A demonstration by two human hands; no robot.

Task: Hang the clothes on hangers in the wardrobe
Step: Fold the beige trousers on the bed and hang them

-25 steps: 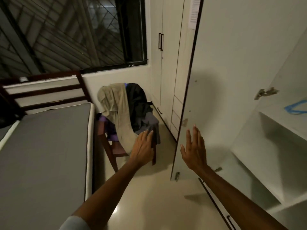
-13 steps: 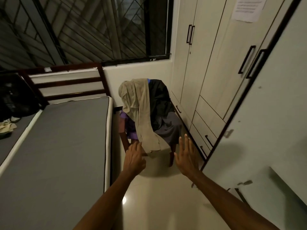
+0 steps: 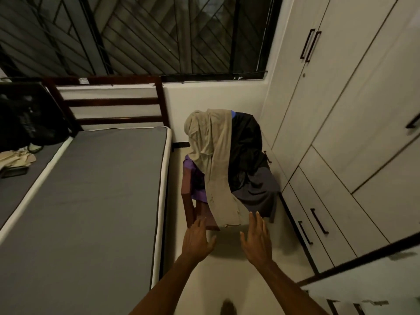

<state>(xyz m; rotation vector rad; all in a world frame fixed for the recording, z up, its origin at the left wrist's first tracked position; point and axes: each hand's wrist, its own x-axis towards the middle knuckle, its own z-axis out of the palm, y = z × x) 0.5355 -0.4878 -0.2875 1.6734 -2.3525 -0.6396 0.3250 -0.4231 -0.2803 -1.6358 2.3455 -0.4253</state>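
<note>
With both the left hand (image 3: 197, 241) and right hand (image 3: 258, 237) spread and holding nothing, the beige trousers (image 3: 219, 178), if tugged, may drag the dark garments (image 3: 248, 151) off the chair (image 3: 189, 205)

A heap of clothes lies draped over a dark wooden chair (image 3: 190, 208) beside the wardrobe (image 3: 341, 123). Beige trousers (image 3: 219, 169) hang from the chair's top, one leg trailing down over the front edge of the seat. A black garment (image 3: 247, 146) covers the back's right side, a grey-blue one (image 3: 261, 192) spills off the seat's right, and a purple one (image 3: 193, 176) shows underneath at left. The wardrobe's pale doors, with dark bar handles, stand closed.
</note>
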